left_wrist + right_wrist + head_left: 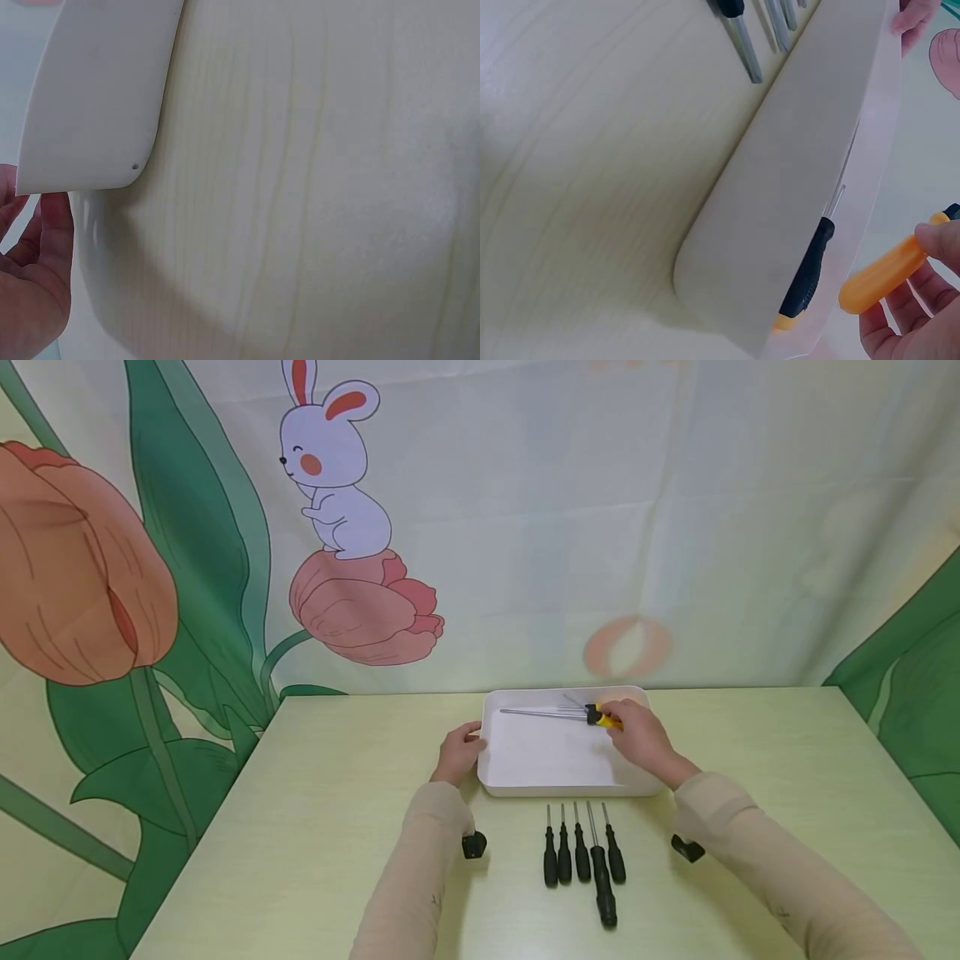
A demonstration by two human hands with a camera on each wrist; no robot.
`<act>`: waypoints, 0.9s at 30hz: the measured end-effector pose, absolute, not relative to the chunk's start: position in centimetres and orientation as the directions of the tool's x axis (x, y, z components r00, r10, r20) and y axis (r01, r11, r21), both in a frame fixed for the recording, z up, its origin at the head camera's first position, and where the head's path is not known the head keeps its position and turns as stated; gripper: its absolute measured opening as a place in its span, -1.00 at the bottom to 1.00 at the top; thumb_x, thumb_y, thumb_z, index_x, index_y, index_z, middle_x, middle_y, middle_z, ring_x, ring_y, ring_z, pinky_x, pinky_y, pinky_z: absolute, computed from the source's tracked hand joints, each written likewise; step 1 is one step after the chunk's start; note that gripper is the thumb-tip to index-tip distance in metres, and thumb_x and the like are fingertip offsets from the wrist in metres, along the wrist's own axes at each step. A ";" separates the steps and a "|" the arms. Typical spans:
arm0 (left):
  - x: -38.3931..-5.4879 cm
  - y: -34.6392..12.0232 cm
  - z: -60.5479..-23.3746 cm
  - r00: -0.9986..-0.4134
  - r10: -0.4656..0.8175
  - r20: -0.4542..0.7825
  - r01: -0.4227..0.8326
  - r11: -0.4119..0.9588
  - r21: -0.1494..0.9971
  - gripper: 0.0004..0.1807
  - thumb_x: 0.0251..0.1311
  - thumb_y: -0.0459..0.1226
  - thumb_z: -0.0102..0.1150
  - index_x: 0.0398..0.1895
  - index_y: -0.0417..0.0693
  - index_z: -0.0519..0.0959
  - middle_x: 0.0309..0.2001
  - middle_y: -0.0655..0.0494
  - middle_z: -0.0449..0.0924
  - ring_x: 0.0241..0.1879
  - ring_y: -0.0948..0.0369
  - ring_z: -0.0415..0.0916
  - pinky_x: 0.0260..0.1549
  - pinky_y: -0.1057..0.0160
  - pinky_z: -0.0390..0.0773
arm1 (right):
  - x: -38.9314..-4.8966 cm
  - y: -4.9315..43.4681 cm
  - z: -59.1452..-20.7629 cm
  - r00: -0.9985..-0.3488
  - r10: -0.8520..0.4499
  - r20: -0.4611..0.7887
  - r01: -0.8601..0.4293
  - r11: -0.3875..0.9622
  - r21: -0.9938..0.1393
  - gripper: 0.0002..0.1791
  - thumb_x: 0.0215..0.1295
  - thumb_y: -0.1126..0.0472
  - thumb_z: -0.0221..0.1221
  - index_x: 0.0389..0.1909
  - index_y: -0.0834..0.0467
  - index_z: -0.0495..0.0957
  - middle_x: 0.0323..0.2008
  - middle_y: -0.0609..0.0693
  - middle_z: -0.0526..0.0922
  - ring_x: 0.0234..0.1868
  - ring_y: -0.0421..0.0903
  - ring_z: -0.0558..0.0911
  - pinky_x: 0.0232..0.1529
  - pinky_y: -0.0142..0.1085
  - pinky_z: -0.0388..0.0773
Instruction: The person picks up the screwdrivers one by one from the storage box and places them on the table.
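Note:
A white rectangular tray [570,792] stands toward the back of the table. My left hand [457,754] holds the tray's left end, its fingers at the rim in the left wrist view. Over the tray's right part, my right hand [639,733] pinches a screwdriver by its yellow-orange handle [885,276], its shaft toward the left in the head view. Another screwdriver [808,268], its handle black and yellow, lies inside the tray under that hand. Several metal shafts overlap there in the head view, and my right hand hides part of the handles.
In front of the tray, several black-handled screwdrivers [582,852] lie in a row on the table [337,860], tips toward the tray. One longer screwdriver [603,885] reaches nearer to me. A printed cloth [525,527] hangs behind the table's back edge.

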State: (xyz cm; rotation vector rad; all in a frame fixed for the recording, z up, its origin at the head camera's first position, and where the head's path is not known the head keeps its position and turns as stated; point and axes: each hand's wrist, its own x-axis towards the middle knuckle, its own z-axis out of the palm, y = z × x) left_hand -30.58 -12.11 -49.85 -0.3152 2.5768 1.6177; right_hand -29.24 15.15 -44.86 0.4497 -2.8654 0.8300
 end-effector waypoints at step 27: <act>-30.5 -12.0 -49.7 -0.975 -0.133 -0.180 -0.219 0.395 0.892 -0.60 0.15 -0.33 -0.02 0.11 -0.12 0.40 -0.08 -0.14 0.48 -0.11 0.06 0.45 -0.17 0.22 0.50 | -28.3 15.5 -44.0 -0.964 -0.212 0.162 -0.267 0.752 -0.602 -0.65 0.06 0.38 0.14 -0.07 0.37 0.45 -0.35 0.18 0.52 -0.35 0.00 0.44 -0.27 -0.19 0.43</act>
